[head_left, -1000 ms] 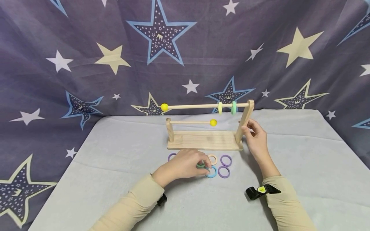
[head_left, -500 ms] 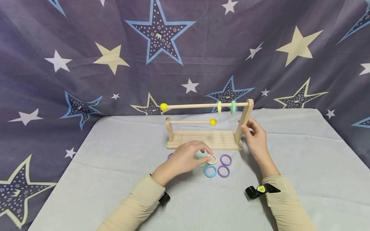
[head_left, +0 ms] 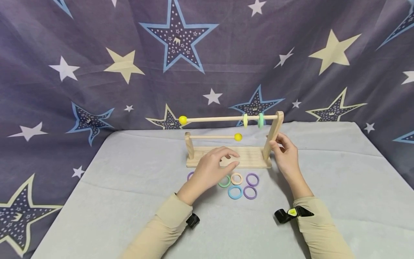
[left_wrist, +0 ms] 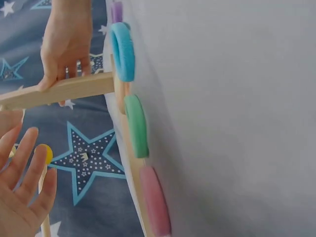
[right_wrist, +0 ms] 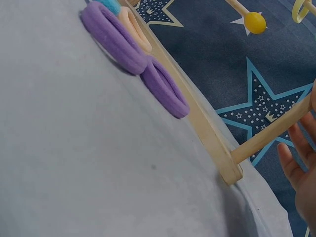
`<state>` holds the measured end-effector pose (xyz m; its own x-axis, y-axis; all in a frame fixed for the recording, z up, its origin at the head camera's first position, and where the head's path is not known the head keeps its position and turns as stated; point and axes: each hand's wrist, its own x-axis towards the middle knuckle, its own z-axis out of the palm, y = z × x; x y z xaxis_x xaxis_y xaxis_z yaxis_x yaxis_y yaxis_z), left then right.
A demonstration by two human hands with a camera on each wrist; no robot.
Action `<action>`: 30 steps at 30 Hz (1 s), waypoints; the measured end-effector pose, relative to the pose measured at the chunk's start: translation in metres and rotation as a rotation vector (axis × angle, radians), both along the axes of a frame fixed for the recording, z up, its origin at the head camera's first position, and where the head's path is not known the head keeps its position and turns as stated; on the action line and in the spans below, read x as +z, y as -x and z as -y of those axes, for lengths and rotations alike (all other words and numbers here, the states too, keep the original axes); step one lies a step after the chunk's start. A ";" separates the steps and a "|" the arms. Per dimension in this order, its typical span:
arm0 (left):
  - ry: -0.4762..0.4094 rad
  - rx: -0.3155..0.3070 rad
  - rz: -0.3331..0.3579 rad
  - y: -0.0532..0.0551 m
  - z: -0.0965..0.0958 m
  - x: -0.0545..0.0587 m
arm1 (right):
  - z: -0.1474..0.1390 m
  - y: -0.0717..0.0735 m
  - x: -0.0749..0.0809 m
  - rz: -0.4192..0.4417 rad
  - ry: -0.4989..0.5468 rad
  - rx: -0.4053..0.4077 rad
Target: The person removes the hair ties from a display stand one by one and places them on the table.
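A wooden stand [head_left: 229, 162] has a flat base, two uprights and two level rods tipped with yellow balls. My right hand [head_left: 286, 154] grips its taller upright [head_left: 274, 135] between thumb and fingers. Over the base, in front of the short rod, hovers my left hand [head_left: 215, 165], thumb and fingers apart and holding nothing. On the long rod hang a yellow hair tie [head_left: 245, 120] and a green one. Below the left hand lie a green hair tie [head_left: 224, 181], a peach one [head_left: 237, 178], a blue one [head_left: 235, 192] and purple ones [head_left: 252, 179].
A pink hair tie [left_wrist: 155, 202] shows in the left wrist view, hidden by the hand in the head view. The grey cloth-covered table [head_left: 245, 230] meets a star-patterned curtain [head_left: 194, 86] behind the stand. Each wrist carries a small black camera [head_left: 282, 216].
My left hand has moved from the blue and peach hair ties up and away, over the stand's base. The right hand stays on the upright.
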<state>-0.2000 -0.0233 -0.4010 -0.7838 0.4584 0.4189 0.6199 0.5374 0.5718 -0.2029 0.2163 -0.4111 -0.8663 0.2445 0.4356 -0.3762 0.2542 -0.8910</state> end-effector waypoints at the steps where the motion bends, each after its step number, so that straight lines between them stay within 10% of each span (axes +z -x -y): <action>1: -0.015 0.014 0.000 0.001 -0.001 0.000 | 0.000 0.000 0.000 0.002 0.002 -0.001; 30: -0.398 0.284 -0.121 0.019 -0.048 0.014 | -0.001 0.000 -0.001 -0.012 0.001 -0.003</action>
<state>-0.2187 0.0250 -0.3871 -0.7895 0.0200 0.6134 0.5552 0.4493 0.6999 -0.2033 0.2175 -0.4121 -0.8606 0.2473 0.4453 -0.3858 0.2544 -0.8868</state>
